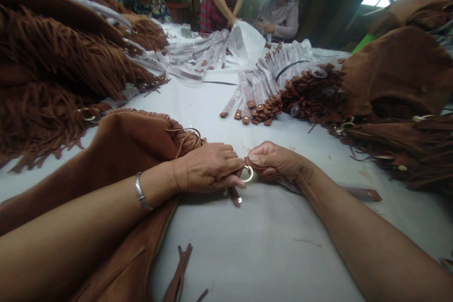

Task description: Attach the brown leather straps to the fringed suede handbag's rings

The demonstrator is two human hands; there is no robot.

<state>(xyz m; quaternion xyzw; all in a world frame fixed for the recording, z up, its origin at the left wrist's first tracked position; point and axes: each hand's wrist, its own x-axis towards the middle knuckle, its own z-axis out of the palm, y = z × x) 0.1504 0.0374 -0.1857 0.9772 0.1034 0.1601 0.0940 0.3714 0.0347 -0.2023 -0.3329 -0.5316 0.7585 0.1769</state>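
A brown suede fringed bag [127, 151] lies on the white table [247, 245] under my left forearm. My left hand [208, 167] is closed on the bag's corner, beside a metal ring [247, 174]. A brown strap end [236, 196] pokes out below its fingers. My right hand [274, 160] faces it, fingers pinched on a brown strap [361, 193] right at the ring; the strap runs back under my right wrist. A silver bracelet [140, 193] circles my left wrist.
Piles of brown fringed bags [53, 71] rise at left, and more bags [399, 85] at right. Wrapped straps [258, 99] lie in rows at centre back. Three people [279, 9] work at the far end around a white plastic bag [247, 42].
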